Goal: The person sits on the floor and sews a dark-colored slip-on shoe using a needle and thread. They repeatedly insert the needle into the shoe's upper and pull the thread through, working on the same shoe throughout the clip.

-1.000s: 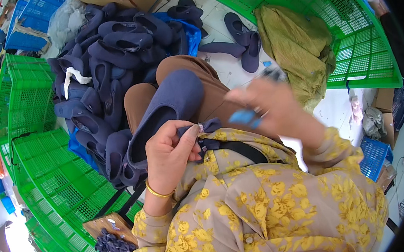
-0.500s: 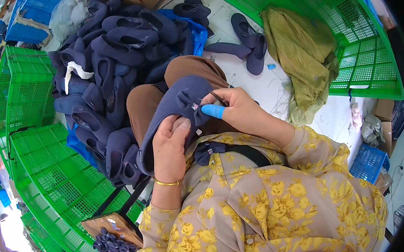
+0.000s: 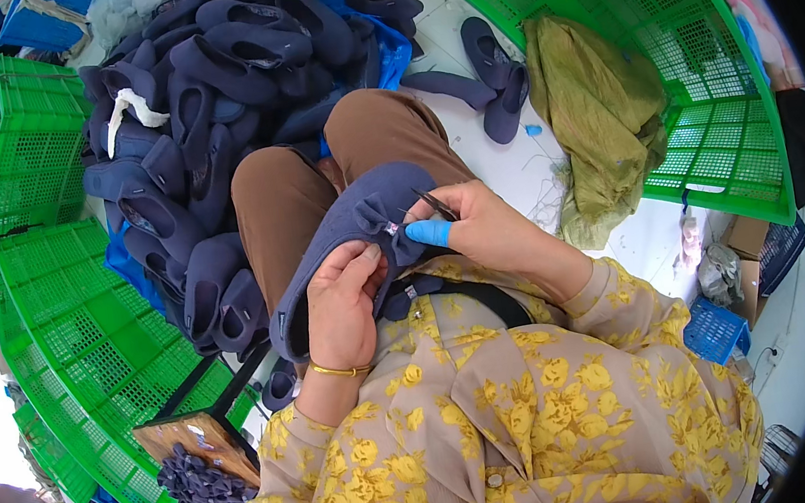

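My left hand is closed on the side of a navy fabric slip-on shoe, which lies tilted over my lap with its toe pointing up and right. On the shoe's upper sits a navy bow with a small shiny piece at its middle. My right hand, its thumb wrapped in blue tape, is closed around dark thread snips. That thumb meets the bow's right edge. A second navy bow with a shiny centre is at my waist, just below the shoe.
A large heap of navy shoes lies beyond my knees. Green baskets stand at the left and right. An olive cloth drapes near the right basket, beside loose shoes. Many bows are piled lower left.
Both hands and the shoe have shifted slightly downward in the picture. My knees now show more above the shoe. The right hand still holds the snips beside the bow.
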The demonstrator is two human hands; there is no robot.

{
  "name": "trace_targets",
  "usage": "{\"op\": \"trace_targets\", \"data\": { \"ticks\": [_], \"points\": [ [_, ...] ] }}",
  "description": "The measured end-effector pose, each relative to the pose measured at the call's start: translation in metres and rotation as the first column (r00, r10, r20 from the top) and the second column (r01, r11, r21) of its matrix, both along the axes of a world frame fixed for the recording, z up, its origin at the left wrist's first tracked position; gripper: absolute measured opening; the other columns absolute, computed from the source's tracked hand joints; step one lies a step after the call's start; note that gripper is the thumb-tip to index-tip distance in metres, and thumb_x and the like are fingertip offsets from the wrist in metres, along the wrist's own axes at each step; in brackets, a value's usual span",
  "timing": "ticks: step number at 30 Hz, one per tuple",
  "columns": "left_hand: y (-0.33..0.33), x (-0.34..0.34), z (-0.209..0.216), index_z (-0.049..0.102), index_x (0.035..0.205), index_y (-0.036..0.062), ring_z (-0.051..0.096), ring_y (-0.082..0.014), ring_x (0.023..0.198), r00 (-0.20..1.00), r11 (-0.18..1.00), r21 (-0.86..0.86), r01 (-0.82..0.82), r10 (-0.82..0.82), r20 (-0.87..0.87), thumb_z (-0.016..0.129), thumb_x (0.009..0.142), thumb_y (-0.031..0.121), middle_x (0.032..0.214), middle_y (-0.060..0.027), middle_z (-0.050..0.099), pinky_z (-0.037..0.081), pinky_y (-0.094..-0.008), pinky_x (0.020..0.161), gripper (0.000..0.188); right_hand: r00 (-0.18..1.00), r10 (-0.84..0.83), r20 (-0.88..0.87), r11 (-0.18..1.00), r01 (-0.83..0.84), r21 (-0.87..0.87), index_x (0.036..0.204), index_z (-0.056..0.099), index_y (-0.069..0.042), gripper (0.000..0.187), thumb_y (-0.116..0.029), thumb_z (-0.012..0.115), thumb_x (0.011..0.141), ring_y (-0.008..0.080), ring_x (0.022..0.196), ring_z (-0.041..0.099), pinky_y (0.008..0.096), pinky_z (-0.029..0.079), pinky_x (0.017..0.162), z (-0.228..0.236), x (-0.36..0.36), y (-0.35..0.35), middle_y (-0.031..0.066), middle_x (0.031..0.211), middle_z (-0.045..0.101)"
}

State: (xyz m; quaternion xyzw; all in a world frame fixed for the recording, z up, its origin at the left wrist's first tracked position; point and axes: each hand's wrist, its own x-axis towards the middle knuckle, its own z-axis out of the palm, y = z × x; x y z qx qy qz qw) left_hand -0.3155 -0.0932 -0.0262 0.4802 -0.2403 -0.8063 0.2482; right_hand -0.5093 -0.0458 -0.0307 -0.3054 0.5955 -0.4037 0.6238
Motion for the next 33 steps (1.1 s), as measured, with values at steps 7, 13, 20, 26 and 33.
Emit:
{"op": "trace_targets", "data": {
  "ticks": [7, 13, 20, 26, 33],
  "points": [
    [-0.001, -0.004, 0.003, 0.064, 0.094, 0.0042, 0.060, -0.0139, 0.085, 1.000, 1.000, 0.011, -0.011, 0.011, 0.023, 0.065, 0.090, 0.012, 0.088, -0.0032, 0.064, 0.047, -0.0274, 0.083, 0.009, 0.996, 0.030, -0.084, 1.000, -0.030, 0.010, 0.091, 0.069, -0.002, 0.012, -0.014, 0.068, 0.089, 0.0035, 0.061, 0.043, 0.0251, 0.034, 0.053, -0.004, 0.001, 0.000, -0.0031, 0.067, 0.055],
    [-0.003, -0.021, 0.014, 0.062, 0.080, 0.0036, 0.048, -0.0067, 0.067, 0.978, 0.998, -0.059, 0.033, -0.020, 0.209, 0.073, 0.087, 0.020, 0.073, 0.0007, 0.057, 0.040, -0.0209, 0.065, 0.021, 0.994, 0.044, -0.103, 0.999, -0.045, -0.010, 0.091, 0.069, 0.000, 0.016, -0.015, 0.068, 0.087, 0.0064, 0.061, 0.047, 0.0275, 0.039, 0.055, -0.001, 0.000, 0.000, 0.0011, 0.067, 0.060],
    [-0.002, -0.031, 0.012, 0.059, 0.074, 0.0045, 0.043, -0.0046, 0.063, 0.956, 0.992, -0.119, 0.052, -0.014, 0.294, 0.074, 0.088, 0.020, 0.070, 0.0027, 0.053, 0.035, -0.0202, 0.056, 0.026, 0.982, 0.065, -0.176, 0.998, -0.061, 0.028, 0.092, 0.069, 0.000, 0.016, -0.015, 0.068, 0.087, 0.0101, 0.059, 0.049, 0.0290, 0.041, 0.055, 0.014, 0.000, 0.001, 0.0049, 0.068, 0.061],
    [-0.002, -0.024, 0.011, 0.066, 0.100, -0.0011, 0.056, -0.0066, 0.076, 0.985, 0.976, -0.188, 0.114, -0.087, 0.146, 0.064, 0.094, 0.007, 0.090, -0.0028, 0.066, 0.043, -0.0208, 0.070, 0.011, 0.980, 0.019, -0.197, 0.991, -0.045, -0.128, 0.095, 0.062, -0.003, 0.009, -0.011, 0.063, 0.091, 0.0052, 0.062, 0.043, 0.0254, 0.038, 0.056, 0.010, 0.003, 0.014, -0.0015, 0.070, 0.054],
    [-0.002, -0.013, 0.001, 0.063, 0.110, -0.0043, 0.063, -0.0140, 0.098, 0.993, 0.980, -0.166, 0.111, -0.116, -0.022, 0.060, 0.095, 0.001, 0.109, -0.0096, 0.068, 0.049, -0.0284, 0.091, 0.017, 0.967, -0.074, -0.245, 0.958, 0.001, -0.286, 0.101, 0.062, -0.003, 0.014, -0.006, 0.060, 0.087, 0.0344, 0.077, 0.066, 0.0385, 0.051, 0.067, -0.004, 0.012, 0.036, 0.0176, 0.085, 0.067]
  ]
}}
